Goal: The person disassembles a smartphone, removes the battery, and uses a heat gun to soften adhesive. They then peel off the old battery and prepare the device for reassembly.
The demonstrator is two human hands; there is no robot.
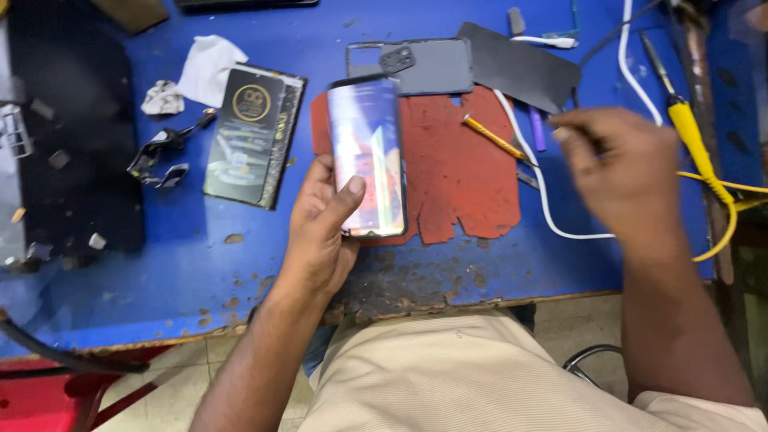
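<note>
A yellow-handled screwdriver (694, 136), white cable (544, 192), crumpled tissue (208, 68) and grey phone back cover (420, 68) lie on the blue table (192, 264)

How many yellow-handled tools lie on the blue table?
2. A slim yellow-handled tool lies on the red mat, right of the phone held in the left hand. A larger yellow-handled screwdriver lies near the table's right edge. Others may be hidden.

Glossy glass phone (370, 156); matt red mat (460, 172); blue-painted wooden table (200, 264), chipped and worn; matt grey plastic back cover (432, 68).
</note>
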